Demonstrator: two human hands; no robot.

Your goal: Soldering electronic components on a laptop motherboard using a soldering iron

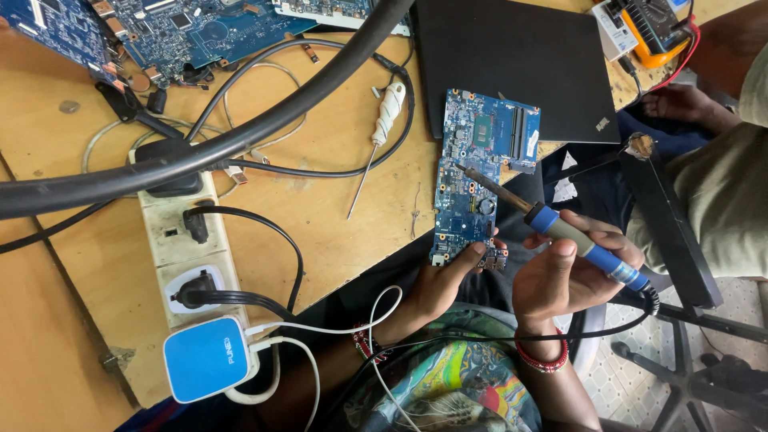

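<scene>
Red beaded bracelets [542,358] on both wrists, colourful patterned clothing [456,376].

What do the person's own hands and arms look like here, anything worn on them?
Both forearms are bare, with no sleeves and no gloves. The left hand has a beaded band at the wrist in red, white and dark beads. The right hand has a red beaded bracelet wrapped around the wrist. No rings or watch can be seen.
</scene>
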